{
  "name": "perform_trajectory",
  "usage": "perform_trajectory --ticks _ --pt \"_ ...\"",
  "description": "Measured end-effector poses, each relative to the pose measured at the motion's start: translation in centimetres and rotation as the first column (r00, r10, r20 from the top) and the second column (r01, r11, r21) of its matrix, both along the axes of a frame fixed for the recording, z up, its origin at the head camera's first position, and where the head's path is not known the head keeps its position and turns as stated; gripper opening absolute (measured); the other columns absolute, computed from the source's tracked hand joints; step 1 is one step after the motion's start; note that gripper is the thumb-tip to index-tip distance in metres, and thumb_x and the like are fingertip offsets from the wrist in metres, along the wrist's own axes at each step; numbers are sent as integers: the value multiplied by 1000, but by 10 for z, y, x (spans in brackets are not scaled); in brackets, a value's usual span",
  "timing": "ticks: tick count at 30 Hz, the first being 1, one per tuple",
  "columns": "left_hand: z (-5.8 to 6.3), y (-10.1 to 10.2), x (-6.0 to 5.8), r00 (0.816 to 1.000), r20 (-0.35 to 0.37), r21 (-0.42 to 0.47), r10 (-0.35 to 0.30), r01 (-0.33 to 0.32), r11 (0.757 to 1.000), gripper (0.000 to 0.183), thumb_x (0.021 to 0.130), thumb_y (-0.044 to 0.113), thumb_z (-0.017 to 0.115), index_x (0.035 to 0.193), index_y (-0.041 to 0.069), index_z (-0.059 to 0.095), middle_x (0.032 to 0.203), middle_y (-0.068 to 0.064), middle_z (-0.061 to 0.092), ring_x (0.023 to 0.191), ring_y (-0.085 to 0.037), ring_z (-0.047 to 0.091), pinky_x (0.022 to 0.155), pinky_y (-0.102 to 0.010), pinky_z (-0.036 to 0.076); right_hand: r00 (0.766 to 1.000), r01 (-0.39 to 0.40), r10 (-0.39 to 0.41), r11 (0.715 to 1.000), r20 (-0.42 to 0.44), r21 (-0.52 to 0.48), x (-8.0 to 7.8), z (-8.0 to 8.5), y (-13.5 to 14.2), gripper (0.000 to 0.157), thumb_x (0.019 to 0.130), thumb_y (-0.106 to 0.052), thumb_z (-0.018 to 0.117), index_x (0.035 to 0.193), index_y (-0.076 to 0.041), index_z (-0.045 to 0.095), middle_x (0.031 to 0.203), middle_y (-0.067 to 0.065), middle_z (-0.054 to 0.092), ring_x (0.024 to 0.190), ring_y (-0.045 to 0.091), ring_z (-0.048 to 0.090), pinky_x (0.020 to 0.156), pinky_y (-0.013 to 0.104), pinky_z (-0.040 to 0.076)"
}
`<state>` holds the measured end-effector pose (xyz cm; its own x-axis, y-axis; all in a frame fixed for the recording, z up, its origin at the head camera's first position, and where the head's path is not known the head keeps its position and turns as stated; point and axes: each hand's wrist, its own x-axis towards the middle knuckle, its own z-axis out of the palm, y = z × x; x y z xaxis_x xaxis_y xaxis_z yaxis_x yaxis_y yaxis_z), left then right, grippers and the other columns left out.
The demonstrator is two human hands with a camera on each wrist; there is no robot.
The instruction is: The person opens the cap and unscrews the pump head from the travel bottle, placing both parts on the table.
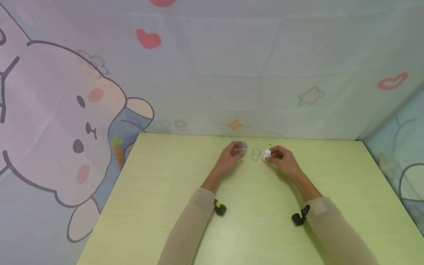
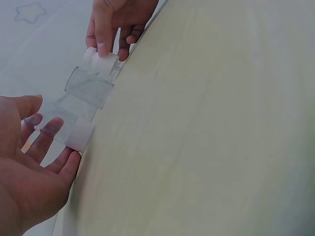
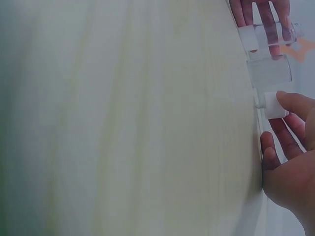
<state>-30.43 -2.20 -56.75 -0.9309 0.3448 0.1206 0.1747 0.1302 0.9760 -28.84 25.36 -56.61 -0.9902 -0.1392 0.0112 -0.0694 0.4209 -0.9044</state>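
Near the back of the table, my left hand [image 1: 228, 157] holds a small clear container [image 1: 243, 147] with a rounded knob on top. In the left wrist view, a white band [image 2: 80, 136] shows at its lower end, and fingers are visible through its wall. My right hand [image 1: 285, 162] pinches a small white bottle [image 1: 266, 156] with a white cap, between thumb and fingers. Between the two hands stands a clear glass cup [image 1: 255, 155], upright and touched by neither hand. In the right wrist view, the white bottle [image 3: 273, 105] is low, close to the tabletop.
The pale yellow-green table [image 1: 251, 221] ends at a printed cloth backdrop [image 1: 212, 73] just behind the objects. A tiny dark speck [image 1: 270, 144] lies near the back edge. Black wrist cameras [image 1: 220, 208] are strapped over both beige sleeves [image 1: 188, 224].
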Motion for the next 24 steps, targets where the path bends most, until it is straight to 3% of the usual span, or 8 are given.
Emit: perform_trajectory --ticks 6,14,19,24 --pt "3 0 1 1000 -3 -3 4 -4 1000 40 109 23 63 146 10 56 147 -10 61 134 -31 62 107 -34 56 1000 -15 15 1000 3 -11 1 0 1 37 101 -13 75 131 4 62 119 22 65 102 22 58 78 20 53" --pt "3 0 1 1000 -9 12 -6 6 1000 42 109 20 63 148 7 55 148 -15 60 134 -36 61 108 -41 56 1000 -26 26 999 12 -32 5 7 -2 38 101 -12 74 132 7 61 118 22 66 99 20 59 77 20 53" --pt "2 -1 1 1000 -10 5 -4 4 1000 40 109 24 63 146 9 56 147 -12 61 134 -33 62 106 -37 57 999 -25 26 999 39 -26 12 24 -8 37 102 -7 71 130 14 60 122 31 65 99 22 60 79 22 54" --pt "1 -1 0 1000 -11 2 -4 4 1000 40 109 23 63 146 10 56 147 -12 61 133 -32 62 106 -36 57 999 -10 10 1000 42 -2 8 15 -5 38 103 -12 71 130 13 61 122 30 66 101 23 60 79 20 52"
